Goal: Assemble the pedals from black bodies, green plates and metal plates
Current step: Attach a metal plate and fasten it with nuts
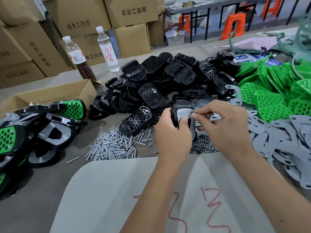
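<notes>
Fastening step, centre frame above the tabletop (50, 182): left hand (170, 132) grips a black body (178, 106) with a grey metal plate (182, 116) laid on it, plate pale against glossy black. Right hand (223, 125) pinches something small at the plate's hole, probably a nut; keep holes aligned, start threads square.

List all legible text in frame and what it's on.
"曲奇工作台": cardboard boxes, printed repeatedly, upside down on some.
"凉白开": label of the clear water bottle.
Second bottle's label: too small to read.
Blue and white sign: partly hidden, unreadable.
Red scrawl on the white sheet: not legible.
</notes>
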A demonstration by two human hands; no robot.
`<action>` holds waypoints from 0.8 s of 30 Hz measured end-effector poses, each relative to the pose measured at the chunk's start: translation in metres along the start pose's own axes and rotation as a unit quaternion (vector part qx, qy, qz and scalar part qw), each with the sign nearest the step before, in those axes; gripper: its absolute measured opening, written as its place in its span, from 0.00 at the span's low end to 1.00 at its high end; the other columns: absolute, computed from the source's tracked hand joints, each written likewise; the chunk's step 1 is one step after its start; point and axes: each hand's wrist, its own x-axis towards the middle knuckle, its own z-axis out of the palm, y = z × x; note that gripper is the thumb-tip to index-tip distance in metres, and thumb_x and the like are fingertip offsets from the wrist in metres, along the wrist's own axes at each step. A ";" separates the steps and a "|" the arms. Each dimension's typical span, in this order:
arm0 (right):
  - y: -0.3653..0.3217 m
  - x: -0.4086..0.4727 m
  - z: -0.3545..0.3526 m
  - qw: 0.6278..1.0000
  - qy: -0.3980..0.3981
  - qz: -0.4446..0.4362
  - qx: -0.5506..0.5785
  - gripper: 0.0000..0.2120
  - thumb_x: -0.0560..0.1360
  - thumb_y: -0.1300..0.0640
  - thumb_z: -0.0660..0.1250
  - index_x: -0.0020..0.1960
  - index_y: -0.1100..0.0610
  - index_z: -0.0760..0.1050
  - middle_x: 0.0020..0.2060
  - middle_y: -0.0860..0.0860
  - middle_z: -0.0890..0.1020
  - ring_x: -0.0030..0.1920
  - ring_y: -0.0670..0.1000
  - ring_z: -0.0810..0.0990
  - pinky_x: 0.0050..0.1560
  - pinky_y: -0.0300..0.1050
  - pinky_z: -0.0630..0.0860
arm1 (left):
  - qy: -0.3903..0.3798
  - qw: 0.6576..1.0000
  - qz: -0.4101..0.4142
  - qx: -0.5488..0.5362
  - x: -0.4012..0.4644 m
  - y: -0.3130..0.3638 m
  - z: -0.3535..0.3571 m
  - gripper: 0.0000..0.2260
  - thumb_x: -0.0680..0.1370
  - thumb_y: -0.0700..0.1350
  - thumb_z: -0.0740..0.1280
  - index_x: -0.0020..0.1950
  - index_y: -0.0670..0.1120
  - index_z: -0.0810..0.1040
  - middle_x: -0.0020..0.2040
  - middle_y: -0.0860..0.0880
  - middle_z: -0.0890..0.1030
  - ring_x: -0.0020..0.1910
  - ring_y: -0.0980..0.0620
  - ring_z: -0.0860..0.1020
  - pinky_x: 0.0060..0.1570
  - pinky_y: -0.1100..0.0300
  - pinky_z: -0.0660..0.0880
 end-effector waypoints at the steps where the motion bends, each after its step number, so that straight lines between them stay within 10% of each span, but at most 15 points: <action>1: 0.000 0.000 0.000 1.000 0.003 -0.001 -0.002 0.03 0.73 0.64 0.79 0.42 0.59 0.85 0.36 0.41 0.81 0.37 0.50 0.80 0.36 0.53 0.83 | 0.004 1.000 0.007 0.007 -0.001 0.001 0.001 0.08 0.75 0.47 0.63 0.51 0.48 0.78 0.40 0.57 0.79 0.40 0.58 0.76 0.48 0.53 0.77; 16: -0.003 -0.002 0.002 0.999 0.013 0.014 0.028 0.03 0.74 0.66 0.78 0.43 0.61 0.85 0.35 0.45 0.82 0.38 0.49 0.83 0.34 0.35 0.82 | 0.048 0.995 0.059 0.060 -0.007 0.006 0.002 0.10 0.77 0.44 0.65 0.56 0.44 0.78 0.46 0.51 0.83 0.47 0.46 0.80 0.52 0.45 0.76; 24: -0.006 0.000 0.004 0.998 0.025 -0.028 -0.055 0.07 0.77 0.62 0.76 0.40 0.60 0.82 0.33 0.50 0.82 0.35 0.50 0.79 0.35 0.48 0.78 | 0.055 0.995 0.066 0.051 -0.008 0.008 0.003 0.08 0.78 0.39 0.67 0.57 0.42 0.79 0.47 0.49 0.84 0.49 0.44 0.80 0.53 0.44 0.76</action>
